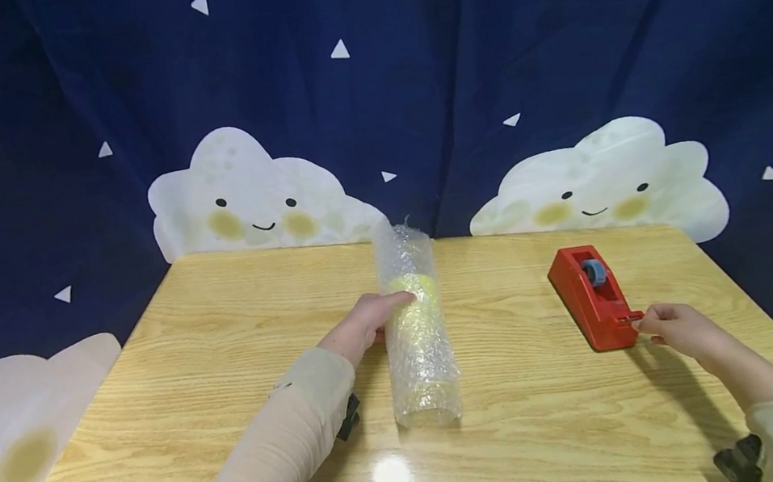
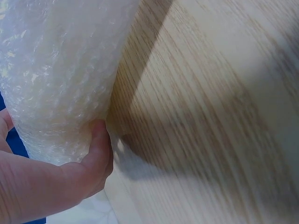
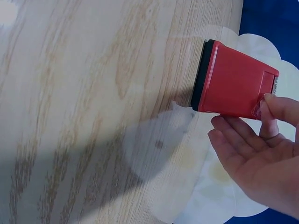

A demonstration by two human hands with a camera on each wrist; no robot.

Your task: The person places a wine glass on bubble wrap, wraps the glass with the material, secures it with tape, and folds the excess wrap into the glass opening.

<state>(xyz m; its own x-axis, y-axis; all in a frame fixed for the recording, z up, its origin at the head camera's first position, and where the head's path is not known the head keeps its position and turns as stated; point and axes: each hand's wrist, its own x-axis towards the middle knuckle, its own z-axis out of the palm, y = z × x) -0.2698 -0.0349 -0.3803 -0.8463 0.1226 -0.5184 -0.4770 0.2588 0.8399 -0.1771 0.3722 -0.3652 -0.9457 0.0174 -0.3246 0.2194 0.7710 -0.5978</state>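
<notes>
A bubble-wrapped bundle (image 1: 419,351) lies lengthwise on the table, something yellow showing through its clear wrap. My left hand (image 1: 376,316) grips its left side, thumb over the top; in the left wrist view the fingers (image 2: 99,144) curl against the bubble wrap (image 2: 60,79). To the right stands a red tape dispenser (image 1: 588,300) with a small blue-cored tape roll (image 1: 593,272). At its near, toothed end, my right hand (image 1: 673,329) pinches the clear tape (image 3: 257,109) between thumb and index finger, the other fingers held loosely below.
Both things rest on a light wood-grain table (image 1: 254,291). A dark blue curtain (image 1: 393,69) with smiling white clouds hangs behind its far edge. Glare marks the table's near middle.
</notes>
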